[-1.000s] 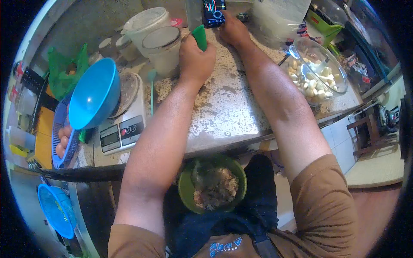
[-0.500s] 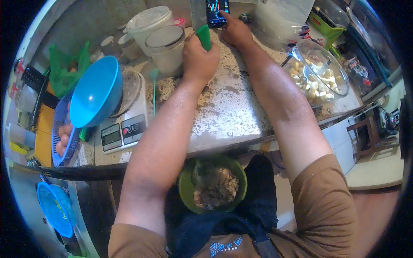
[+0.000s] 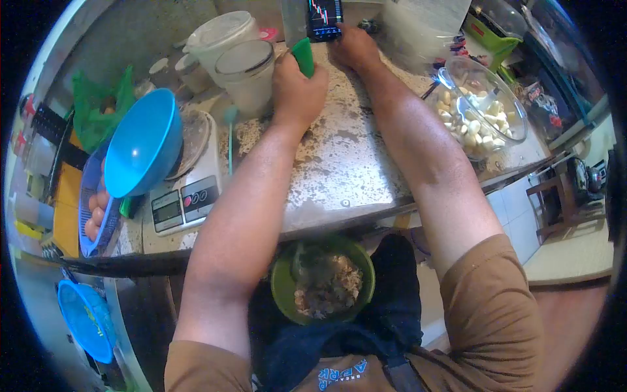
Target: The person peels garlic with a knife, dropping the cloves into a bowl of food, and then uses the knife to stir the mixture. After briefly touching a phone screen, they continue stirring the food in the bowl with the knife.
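Note:
My left hand [image 3: 299, 91] is closed around a green handle [image 3: 303, 57]; whatever continues below the grip is hidden. Propped upright at the back of the table is a phone [image 3: 324, 19] with a line chart on its dark screen. My right hand [image 3: 356, 49] reaches to the phone's lower right edge, a finger at the screen and the others partly curled out of sight. A clear bowl of peeled garlic cloves [image 3: 480, 124] stands to the right of my right forearm. Beside my left hand is a clear tub [image 3: 245, 78].
A blue bowl [image 3: 145, 144] leans by a kitchen scale [image 3: 186, 202] at left, near eggs [image 3: 98, 212] in a blue basket [image 3: 87, 242]. A thin green-tipped stick [image 3: 230, 140] lies on the table [image 3: 346, 170]. Below the edge, between my legs, sits a green basin [image 3: 281, 284] of peelings.
My right index finger has moved from the middle of the phone screen down to its lower right edge, and the chart looks different. My left hand still grips the green handle.

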{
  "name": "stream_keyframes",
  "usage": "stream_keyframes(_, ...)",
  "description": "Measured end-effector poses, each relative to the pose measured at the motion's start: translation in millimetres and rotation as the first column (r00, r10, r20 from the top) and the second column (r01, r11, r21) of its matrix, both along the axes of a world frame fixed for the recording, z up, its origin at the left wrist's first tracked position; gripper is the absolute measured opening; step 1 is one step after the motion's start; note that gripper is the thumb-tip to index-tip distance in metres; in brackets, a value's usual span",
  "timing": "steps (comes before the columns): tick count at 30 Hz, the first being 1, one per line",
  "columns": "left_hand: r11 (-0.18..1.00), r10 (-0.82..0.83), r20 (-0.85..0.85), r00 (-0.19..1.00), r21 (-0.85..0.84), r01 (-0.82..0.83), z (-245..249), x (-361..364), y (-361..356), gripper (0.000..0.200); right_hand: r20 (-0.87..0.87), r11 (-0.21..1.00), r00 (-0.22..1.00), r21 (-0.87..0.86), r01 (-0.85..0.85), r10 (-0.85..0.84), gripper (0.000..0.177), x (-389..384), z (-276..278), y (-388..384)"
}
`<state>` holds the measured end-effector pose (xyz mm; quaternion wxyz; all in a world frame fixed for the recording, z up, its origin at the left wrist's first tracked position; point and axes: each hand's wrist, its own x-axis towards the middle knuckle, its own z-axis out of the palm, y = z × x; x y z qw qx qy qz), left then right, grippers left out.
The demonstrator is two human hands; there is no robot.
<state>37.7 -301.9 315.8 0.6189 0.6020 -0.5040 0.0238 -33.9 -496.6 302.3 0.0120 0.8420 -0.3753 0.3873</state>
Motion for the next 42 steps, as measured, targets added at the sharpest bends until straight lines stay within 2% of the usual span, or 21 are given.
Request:
stream_keyframes(4,1.000,0.006,0.013,1.000,0.022,-0.006,-5,4,-5,0.021,-0.007,1.000,1.000,0.012,0.025,-0.025,0.033,2,-3,-6)
stream_keyframes(6,0.999,0.051,0.061,0.997,-0.018,-0.049,-5,4,-6,0.020,-0.002,1.000,1.000,0.024,0.018,-0.018,0.033,-1,0,0)
stream_keyframes(10,1.000,0.028,0.034,0.999,0.012,-0.029,-3,3,-2,0.020,0.050,1.000,0.999,-0.003,0.001,-0.001,0.036,-2,4,11)
stream_keyframes(12,0.999,0.039,0.093,0.995,-0.036,-0.035,-5,6,-5,0.019,0.048,1.000,0.999,-0.003,0.015,-0.015,0.039,-1,4,11)
stream_keyframes(17,0.998,0.046,0.055,0.997,-0.039,-0.043,-10,7,-10,0.020,-0.008,1.000,1.000,-0.028,-0.002,0.002,0.047,-1,-1,1)
stream_keyframes(23,0.998,0.055,0.064,0.996,-0.037,-0.053,-11,8,-11,0.020,0.036,1.000,0.999,0.011,0.013,-0.013,0.056,-1,3,8)
stream_keyframes(24,0.998,0.045,0.055,0.997,-0.036,-0.043,-8,7,-9,0.020,0.035,1.000,0.999,0.010,0.013,-0.013,0.056,-1,6,11)
stream_keyframes(26,1.000,0.017,0.032,0.999,-0.016,-0.016,-3,2,-3,0.021,-0.002,0.990,0.999,0.128,0.051,-0.051,0.057,-2,11,18)
stream_keyframes(33,1.000,0.016,0.035,0.999,-0.016,-0.016,0,1,-1,0.021,-0.026,0.988,0.999,0.145,0.045,-0.041,0.059,-2,15,22)
stream_keyframes(35,1.000,0.005,0.025,1.000,-0.014,-0.005,-1,2,-2,0.021,-0.079,0.982,0.996,0.183,0.052,-0.039,0.062,-3,18,24)
stream_keyframes(42,1.000,-0.011,0.016,1.000,-0.004,0.011,1,1,0,0.020,-0.009,0.990,0.998,0.126,0.059,-0.059,0.061,-2,13,18)
